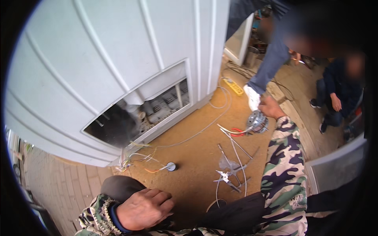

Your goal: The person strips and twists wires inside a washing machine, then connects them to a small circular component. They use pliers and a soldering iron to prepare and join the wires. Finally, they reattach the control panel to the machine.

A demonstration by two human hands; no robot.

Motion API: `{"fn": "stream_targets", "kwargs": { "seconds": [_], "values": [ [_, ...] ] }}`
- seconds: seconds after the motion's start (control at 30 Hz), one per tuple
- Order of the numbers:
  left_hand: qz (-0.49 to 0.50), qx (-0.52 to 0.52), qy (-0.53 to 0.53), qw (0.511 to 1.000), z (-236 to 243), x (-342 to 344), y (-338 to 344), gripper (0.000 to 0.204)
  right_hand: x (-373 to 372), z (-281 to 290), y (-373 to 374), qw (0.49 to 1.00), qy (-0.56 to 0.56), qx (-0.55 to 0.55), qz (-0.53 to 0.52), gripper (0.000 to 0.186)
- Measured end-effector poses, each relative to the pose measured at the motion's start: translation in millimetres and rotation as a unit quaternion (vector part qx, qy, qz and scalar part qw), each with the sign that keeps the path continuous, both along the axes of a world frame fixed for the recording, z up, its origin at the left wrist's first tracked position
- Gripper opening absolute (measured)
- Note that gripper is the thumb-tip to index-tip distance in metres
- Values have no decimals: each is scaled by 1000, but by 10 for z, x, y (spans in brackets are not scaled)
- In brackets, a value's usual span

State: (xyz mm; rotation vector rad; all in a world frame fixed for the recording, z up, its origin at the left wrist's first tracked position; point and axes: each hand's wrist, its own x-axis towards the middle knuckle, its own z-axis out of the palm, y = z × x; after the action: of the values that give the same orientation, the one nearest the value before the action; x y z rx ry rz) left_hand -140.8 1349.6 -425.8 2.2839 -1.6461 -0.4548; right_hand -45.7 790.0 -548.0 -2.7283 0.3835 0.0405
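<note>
Metal-cased small motor (258, 121) with white wires trailing hangs in the right hand (271, 107), whose grip is clenched around its top, above the sandy floor (197, 157). Left hand (143, 208) rests loosely curled on a dark knee, holding nothing. Nearby lie red pliers (237, 132), a fan bracket (232, 173) and the white appliance (118, 70) with its open rear hatch; its inside is dim.

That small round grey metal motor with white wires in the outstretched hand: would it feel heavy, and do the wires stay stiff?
The small round grey metal motor looks dense, so probably heavy for its size; the right hand grips it from above. Its thin white wires trail down toward the sandy floor, so they likely flop. Being round, it might roll if put down.
</note>
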Motion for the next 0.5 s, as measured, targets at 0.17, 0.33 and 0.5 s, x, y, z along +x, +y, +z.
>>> {"fn": "stream_targets", "kwargs": {
  "seconds": [0.17, 0.33, 0.5],
  "values": [
    [44, 47, 7, 998, 106, -107, 230, 38, 301, 71, 495, 994, 0, 105, -23, 19],
    [55, 45, 0, 997, 114, -178, 216, 39, 313, 43, 538, 994, 6, 113, -10, 19],
    [47, 27, -7, 999, 60, -154, 116, 37, 232, -39, 341, 994, 28, 97, -33, 19]
  ]
}}
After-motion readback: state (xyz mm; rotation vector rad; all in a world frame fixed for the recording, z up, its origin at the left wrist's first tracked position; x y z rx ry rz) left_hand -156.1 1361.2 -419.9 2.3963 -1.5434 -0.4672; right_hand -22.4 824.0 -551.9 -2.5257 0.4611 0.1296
